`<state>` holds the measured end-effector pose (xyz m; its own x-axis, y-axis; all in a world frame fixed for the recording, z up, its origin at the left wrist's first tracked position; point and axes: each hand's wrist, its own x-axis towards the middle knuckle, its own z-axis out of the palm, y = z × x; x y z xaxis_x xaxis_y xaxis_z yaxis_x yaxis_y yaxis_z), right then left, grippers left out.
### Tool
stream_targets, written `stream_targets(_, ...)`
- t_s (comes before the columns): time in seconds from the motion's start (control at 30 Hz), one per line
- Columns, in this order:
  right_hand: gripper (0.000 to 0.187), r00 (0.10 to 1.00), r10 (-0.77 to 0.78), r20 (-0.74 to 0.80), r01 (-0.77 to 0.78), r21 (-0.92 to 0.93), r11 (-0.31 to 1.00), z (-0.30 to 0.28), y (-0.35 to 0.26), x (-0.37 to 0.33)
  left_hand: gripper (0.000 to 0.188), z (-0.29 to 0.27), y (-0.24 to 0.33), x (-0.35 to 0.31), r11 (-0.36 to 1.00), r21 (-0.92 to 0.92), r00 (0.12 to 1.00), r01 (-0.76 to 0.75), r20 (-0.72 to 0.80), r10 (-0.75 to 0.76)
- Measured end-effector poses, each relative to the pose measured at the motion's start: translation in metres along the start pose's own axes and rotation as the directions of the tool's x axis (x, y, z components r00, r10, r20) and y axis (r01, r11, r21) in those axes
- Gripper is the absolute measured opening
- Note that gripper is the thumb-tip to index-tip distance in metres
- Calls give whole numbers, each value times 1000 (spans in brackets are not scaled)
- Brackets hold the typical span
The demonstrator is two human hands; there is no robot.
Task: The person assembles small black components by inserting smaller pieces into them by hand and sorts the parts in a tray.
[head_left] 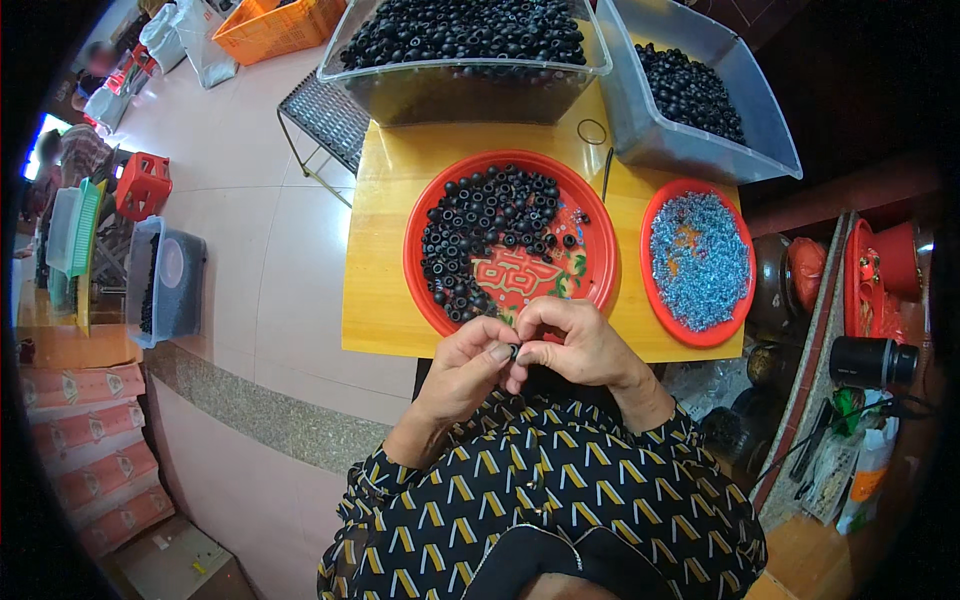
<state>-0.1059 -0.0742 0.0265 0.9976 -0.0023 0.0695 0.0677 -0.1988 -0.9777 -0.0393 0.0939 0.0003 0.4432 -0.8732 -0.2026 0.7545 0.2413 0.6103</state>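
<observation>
Over the near edge of the yellow table, my two hands meet at the fingertips. My left hand pinches a small black ring-shaped piece between thumb and forefinger. The thumb and forefinger of my right hand close on the same piece from the other side; whether they hold a second small part is hidden. Just beyond lies a round red tray, with many hollow black pieces heaped along its left and far side. A smaller red tray at the right is full of tiny bluish, glossy pieces.
Two clear bins, one at the back and one at the back right, hold more black pieces. A thin dark stick and a ring band lie between trays and bins. A dark stool stands left of the table.
</observation>
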Motion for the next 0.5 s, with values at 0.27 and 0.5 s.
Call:
stream_targets(0.27,11,952,286,-108,-266,173,948,-11,-2,6,15,-10,14,-5,992,100,997,-73,18,71)
stream_targets(0.5,14,980,-154,-123,56,-574,817,-2,19,18,17,-25,24,-6,976,-60,967,-211,-156,199)
